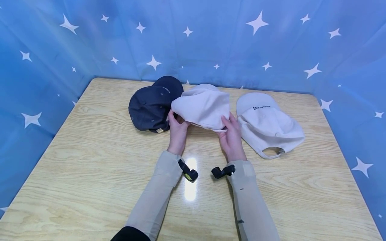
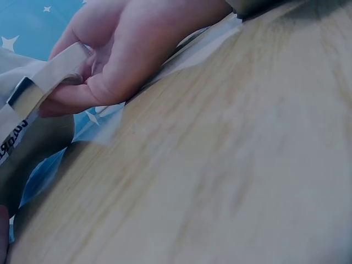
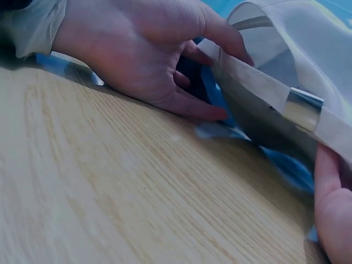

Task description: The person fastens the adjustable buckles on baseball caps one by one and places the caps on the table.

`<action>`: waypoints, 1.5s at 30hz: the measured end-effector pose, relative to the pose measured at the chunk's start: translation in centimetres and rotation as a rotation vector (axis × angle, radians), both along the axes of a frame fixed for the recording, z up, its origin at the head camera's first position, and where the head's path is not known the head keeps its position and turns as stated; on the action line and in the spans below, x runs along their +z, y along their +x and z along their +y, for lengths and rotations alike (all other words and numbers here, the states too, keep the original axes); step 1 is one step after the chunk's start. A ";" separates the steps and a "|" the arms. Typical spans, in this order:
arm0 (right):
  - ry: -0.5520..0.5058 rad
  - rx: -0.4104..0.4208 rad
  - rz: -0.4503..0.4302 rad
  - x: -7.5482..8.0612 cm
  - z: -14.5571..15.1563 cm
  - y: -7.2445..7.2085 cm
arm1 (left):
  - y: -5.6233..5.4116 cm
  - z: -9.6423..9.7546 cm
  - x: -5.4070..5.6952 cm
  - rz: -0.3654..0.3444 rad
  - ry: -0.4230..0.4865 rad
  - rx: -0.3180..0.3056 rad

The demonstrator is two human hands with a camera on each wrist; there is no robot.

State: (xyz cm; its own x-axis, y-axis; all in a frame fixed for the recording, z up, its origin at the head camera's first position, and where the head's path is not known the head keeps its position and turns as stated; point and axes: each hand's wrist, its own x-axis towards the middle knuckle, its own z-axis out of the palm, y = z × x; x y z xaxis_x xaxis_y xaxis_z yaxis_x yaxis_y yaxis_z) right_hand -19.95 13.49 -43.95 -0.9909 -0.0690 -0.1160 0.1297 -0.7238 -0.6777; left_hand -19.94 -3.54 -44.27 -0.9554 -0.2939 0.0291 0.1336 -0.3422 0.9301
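A white baseball cap is held between both hands at the back middle of the table, its brim pointing away. My left hand pinches the cap's lower left edge between thumb and fingers. On the other side, my right hand grips the lower right edge, thumb on top. The right wrist view shows the cap's back strap and a metal buckle. In the left wrist view, a hand holds the strap end; dark lettering shows inside the cap.
Left of the held cap lies a dark navy cap, close to my left hand. A second white cap with dark lettering on its brim lies to the right. The wooden table meets a blue star-patterned curtain behind.
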 end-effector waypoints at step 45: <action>-0.008 -0.017 0.046 -0.1 0.0 -0.5 | 4.1 -14.9 5.0 -0.547 -1.042 -0.390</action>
